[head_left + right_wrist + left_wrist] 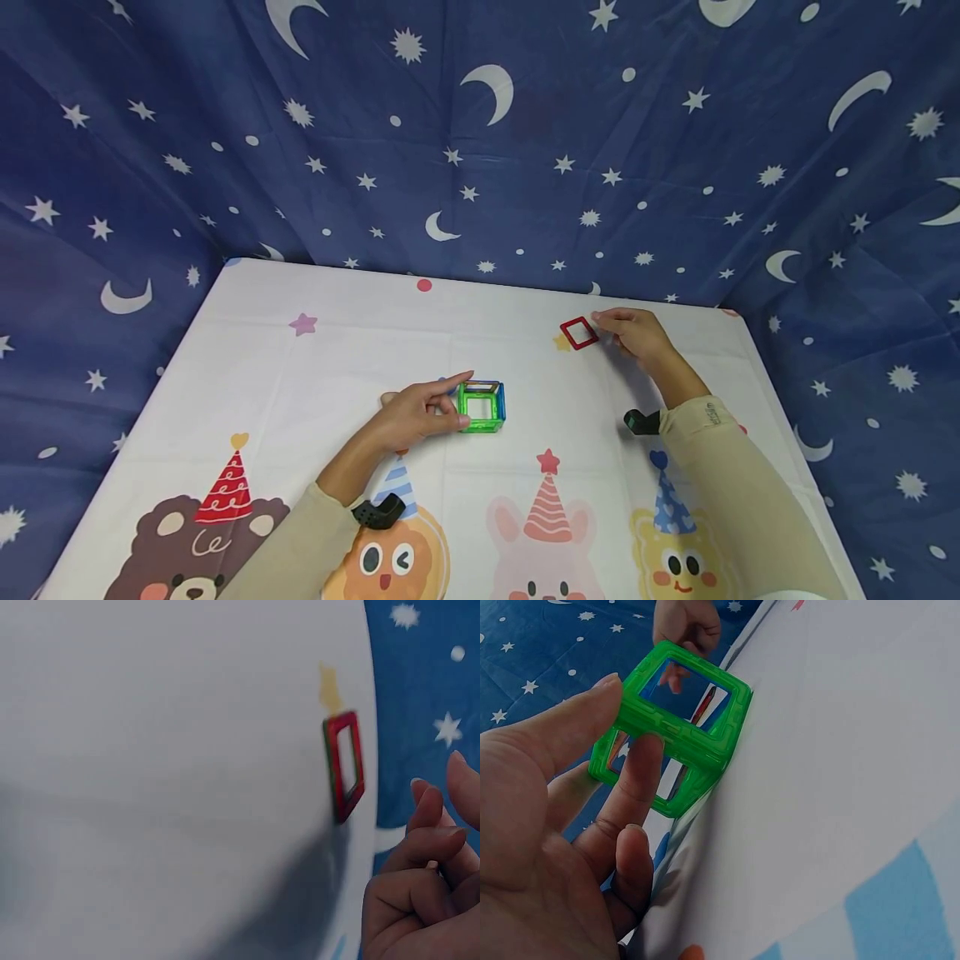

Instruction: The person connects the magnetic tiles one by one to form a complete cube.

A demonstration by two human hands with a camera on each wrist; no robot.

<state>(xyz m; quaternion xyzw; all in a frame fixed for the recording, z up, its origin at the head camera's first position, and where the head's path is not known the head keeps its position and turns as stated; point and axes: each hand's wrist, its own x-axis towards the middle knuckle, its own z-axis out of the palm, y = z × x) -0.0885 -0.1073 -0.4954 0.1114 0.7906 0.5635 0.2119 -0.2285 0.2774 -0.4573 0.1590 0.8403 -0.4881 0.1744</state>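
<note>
My left hand (416, 410) pinches a small cube of magnetic tiles (482, 407) near the middle of the table. The cube shows green frames towards me, with a blue side and an orange edge behind. In the left wrist view the thumb and fingers (641, 769) press on the green tiles (682, 724). At the back right lies a red square magnetic tile (579, 333), with a green edge along its side in the right wrist view. Beside that tile hovers my right hand (636, 335), its fingers (427, 847) loosely bent, apart from the tile and holding nothing.
The white table cloth (360, 333) carries printed animals in party hats, stars and dots. Behind and at both sides hangs a dark blue curtain (525, 208) with moons and stars. A black wrist device (378, 511) sits at each sleeve.
</note>
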